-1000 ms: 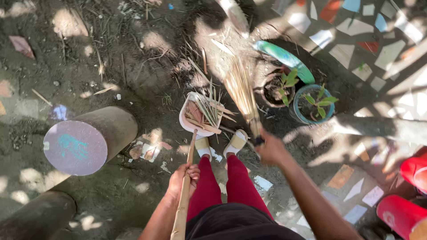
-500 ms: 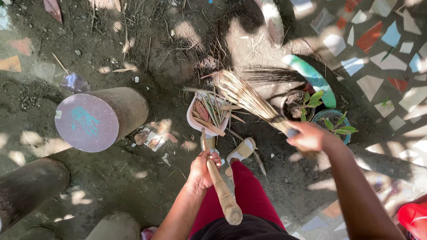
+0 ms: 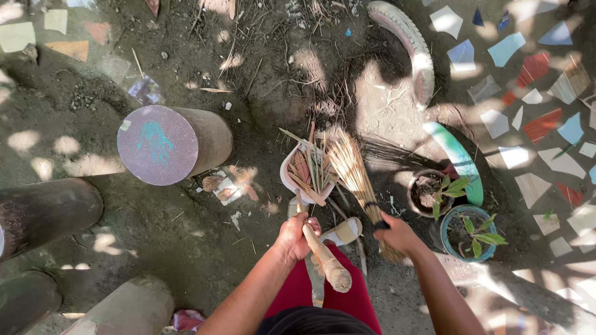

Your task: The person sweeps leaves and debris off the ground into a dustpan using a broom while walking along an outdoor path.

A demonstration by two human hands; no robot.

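Nearest the camera: red trousers (image 3: 338, 298), legs running up the frame to pale shoes, one shoe (image 3: 343, 231) clear just right of the stick.

L hand (image 3: 297, 236) is fisted tight round a wooden stick (image 3: 323, 255), fingers fully wrapped. The stick's thick butt end points back toward the person; the thin end runs up to a white dustpan (image 3: 290, 177) on the dirt. The pan sits just past the feet, tilted, w/ dry leaves (image 3: 310, 174) and twigs piled in it.

R hand (image 3: 397, 232) is closed round the bound end of a straw broom (image 3: 354, 170), grip near the dark binding. Bristles fan up and left, tips at the pan's right edge, touching or nearly so; can't tell which.

Right of the R hand: two small pots w/ green seedlings, a blue pot (image 3: 469, 232) nearer and a dark pot (image 3: 428, 192) just beyond it, side by side. Behind them a half-buried tyre (image 3: 462, 164) painted green and white, and further up another tyre (image 3: 410, 43), white, also part sunk in soil.

Left side: a log stump (image 3: 164, 146) lying tilted, cut face painted purple w/ a teal handprint. Scraps of litter (image 3: 226, 186) lie between the stump and the pan. More logs (image 3: 46, 211) lower left, in shade.

Far right and top left: paving (image 3: 528, 124) set w/ coloured tile shards. Rest is bare dark dirt w/ scattered twigs and dappled sun.
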